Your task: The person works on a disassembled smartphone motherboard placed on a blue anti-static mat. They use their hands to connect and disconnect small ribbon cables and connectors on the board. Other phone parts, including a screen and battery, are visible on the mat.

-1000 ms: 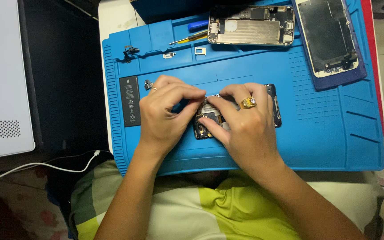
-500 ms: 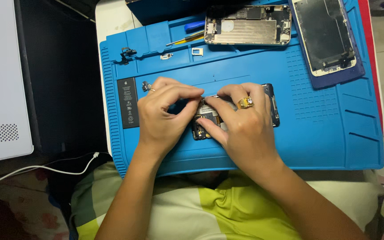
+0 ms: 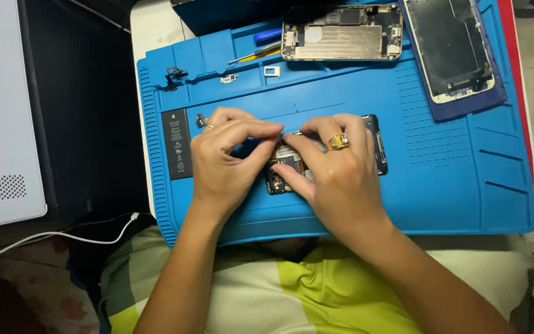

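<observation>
Both hands pinch at an open phone (image 3: pixel 375 145) on the mat (image 3: pixel 440 185).
Left hand (image 3: pixel 227 161) and right hand (image 3: pixel 335 176) grip small inner parts; a slip could tear a cable.

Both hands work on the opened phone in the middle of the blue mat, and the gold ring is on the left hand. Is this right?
Not quite. In the head view the gold ring is on the right hand, not the left hand. Both hands do work on the opened phone on the blue mat.

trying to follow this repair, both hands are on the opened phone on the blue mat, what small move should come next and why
Probably a gentle lift with the left hand: its pinched fingers meet the right hand over the opened phone, apparently on a small part there. What they grip is hidden, so this is a guess.
</observation>
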